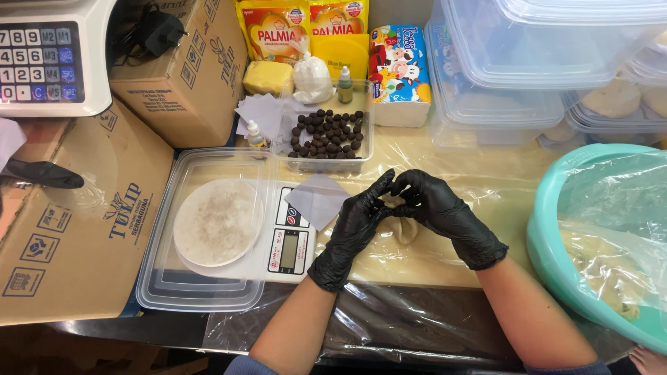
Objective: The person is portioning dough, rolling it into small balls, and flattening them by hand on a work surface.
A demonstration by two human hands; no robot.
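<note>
Both forearms nearest the lens, gloved in black. Left hand (353, 232) and right hand (438, 208) brought together fingertip to fingertip, pinched closed around a pale dough piece (405, 226), held just above the plastic-covered surface (486, 184). Directly behind: clear tub of dark round balls (326, 134). Left of the hands: digital scale (290, 239) carrying a clear lidless container (208, 229) with a floured disc inside. Right edge: teal basin (556, 257) lined with plastic film, holding more dough.
</note>
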